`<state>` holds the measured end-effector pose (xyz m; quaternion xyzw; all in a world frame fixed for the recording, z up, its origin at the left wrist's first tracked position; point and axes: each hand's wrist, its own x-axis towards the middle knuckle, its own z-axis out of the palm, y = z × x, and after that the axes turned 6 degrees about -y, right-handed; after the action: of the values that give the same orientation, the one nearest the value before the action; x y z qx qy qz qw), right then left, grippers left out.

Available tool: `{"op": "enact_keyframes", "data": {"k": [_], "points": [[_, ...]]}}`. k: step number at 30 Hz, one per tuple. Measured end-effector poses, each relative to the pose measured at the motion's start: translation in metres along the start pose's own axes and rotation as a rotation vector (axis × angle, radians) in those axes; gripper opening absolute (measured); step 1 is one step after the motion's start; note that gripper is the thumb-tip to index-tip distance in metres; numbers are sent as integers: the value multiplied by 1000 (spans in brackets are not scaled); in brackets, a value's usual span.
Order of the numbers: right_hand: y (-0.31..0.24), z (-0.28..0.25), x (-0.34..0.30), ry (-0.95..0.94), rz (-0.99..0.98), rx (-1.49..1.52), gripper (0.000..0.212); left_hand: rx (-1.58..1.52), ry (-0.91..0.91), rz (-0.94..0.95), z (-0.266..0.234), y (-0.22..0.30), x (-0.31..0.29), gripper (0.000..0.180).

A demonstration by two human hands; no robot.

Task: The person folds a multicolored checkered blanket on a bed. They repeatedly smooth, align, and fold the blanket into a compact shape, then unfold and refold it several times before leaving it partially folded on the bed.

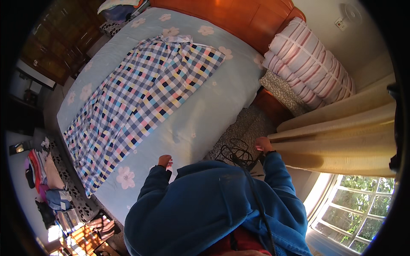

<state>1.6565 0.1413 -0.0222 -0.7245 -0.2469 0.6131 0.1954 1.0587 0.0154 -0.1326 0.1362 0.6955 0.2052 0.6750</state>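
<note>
A checked cloth [141, 94] in navy, white, pink, yellow and blue lies spread with wrinkles over the pale blue flowered bedsheet [200, 106]. My left hand [165, 161] is over the near side of the bed, apart from the cloth. Its fingers are curled in, and nothing shows in them. Beyond the bed's near right edge, my right hand [263, 144] is closed beside the hem of a beige curtain [337, 136]. I see nothing in that hand, and whether it touches the curtain is unclear.
A black cable [234, 153] lies looped on the grey carpet [245, 123]. Striped folded bedding [309, 64] stands by the wooden headboard [230, 17]. Clothes [53, 170] are piled at the left. A barred window [354, 209] is at the lower right, wooden cabinets [64, 38] at the far left.
</note>
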Motion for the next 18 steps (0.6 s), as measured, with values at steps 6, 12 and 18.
{"op": "enact_keyframes", "data": {"k": [6, 12, 18], "points": [[-108, 56, 65, -198, -180, -180, 27, 115, -8, 121, 51, 109, 33, 25], [-199, 117, 120, -381, -270, -512, 26, 57, -32, 210, 93, 155, 56, 19], [-287, 148, 192, -449, -342, -751, 32, 2, 29, 182, 122, 159, 82, 22]]}}
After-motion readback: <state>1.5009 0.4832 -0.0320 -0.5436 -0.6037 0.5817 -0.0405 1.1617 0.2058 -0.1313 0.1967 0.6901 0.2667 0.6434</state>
